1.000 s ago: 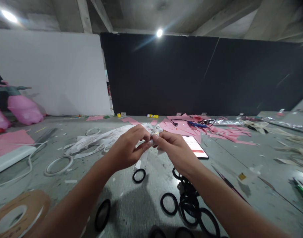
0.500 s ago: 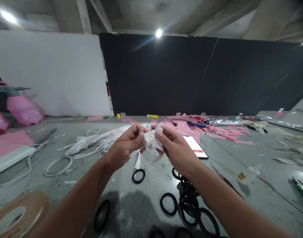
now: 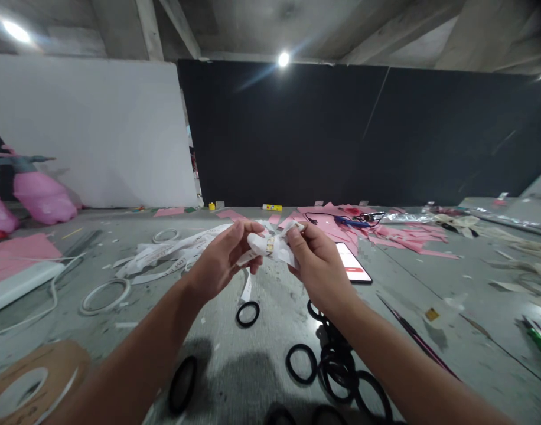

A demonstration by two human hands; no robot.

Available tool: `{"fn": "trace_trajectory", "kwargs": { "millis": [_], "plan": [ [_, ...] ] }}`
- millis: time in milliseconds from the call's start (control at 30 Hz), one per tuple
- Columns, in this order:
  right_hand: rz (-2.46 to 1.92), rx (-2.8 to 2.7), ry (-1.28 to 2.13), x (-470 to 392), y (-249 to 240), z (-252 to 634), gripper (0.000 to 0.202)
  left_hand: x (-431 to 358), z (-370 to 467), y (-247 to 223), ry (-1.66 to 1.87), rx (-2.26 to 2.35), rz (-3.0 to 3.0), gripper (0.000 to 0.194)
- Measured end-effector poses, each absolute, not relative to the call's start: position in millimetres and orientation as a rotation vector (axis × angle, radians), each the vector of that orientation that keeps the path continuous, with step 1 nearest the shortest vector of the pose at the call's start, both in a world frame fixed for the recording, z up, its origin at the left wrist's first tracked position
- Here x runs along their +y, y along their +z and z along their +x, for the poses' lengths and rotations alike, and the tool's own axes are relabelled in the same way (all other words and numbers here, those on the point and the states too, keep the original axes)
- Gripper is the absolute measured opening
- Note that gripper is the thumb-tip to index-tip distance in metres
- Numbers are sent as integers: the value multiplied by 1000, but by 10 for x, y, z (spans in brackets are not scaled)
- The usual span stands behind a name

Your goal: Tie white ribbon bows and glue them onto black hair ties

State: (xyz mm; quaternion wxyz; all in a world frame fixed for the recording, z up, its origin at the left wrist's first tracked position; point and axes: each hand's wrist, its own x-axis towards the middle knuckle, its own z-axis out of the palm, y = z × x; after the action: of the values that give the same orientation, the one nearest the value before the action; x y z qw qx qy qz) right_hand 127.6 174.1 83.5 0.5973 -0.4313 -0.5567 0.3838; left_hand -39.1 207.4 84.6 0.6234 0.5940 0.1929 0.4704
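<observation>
A white ribbon bow (image 3: 270, 245) with gold lettering is held up over the middle of the table. My right hand (image 3: 321, 262) pinches its right side between thumb and fingers. At the bow's left loop, my left hand (image 3: 221, 257) has its thumb and fingers apart, with the fingertips close behind the ribbon; whether they touch it I cannot tell. Below hangs or lies a short ribbon end (image 3: 246, 288). Behind my left hand, more printed white ribbon (image 3: 173, 254) lies in a loose heap. A single black ring (image 3: 247, 314) lies on the table beneath the bow.
Several black rings (image 3: 301, 364) are piled by my right forearm. A phone (image 3: 352, 265) with a lit screen lies beyond my right hand. Tweezers (image 3: 414, 333) rest farther right. Pink scraps (image 3: 328, 224) line the back. A tape roll (image 3: 62, 360) and white ring (image 3: 104, 296) are on the left.
My left hand has loosened its pinch on the bow and its fingers have spread. The bow has turned and shifted slightly, staying in my right hand, which has moved a little right.
</observation>
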Motion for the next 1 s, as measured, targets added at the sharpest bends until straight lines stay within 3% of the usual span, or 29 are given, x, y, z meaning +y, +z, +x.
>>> {"fn": "trace_trajectory", "kwargs": {
  "millis": [267, 600, 767, 1000],
  "plan": [
    [-944, -1352, 753, 1774, 805, 1299, 28, 2170, -432, 780, 1157, 575, 1554, 31],
    [-1009, -1391, 688, 1761, 806, 1304, 25, 2152, -486, 826, 892, 558, 1623, 51],
    [-1018, -1413, 661, 1772, 791, 1308, 25, 2132, -490, 822, 936, 446, 1587, 31],
    [-921, -1414, 783, 1769, 794, 1296, 30, 2094, -405, 791, 979, 414, 1353, 37]
  ]
}}
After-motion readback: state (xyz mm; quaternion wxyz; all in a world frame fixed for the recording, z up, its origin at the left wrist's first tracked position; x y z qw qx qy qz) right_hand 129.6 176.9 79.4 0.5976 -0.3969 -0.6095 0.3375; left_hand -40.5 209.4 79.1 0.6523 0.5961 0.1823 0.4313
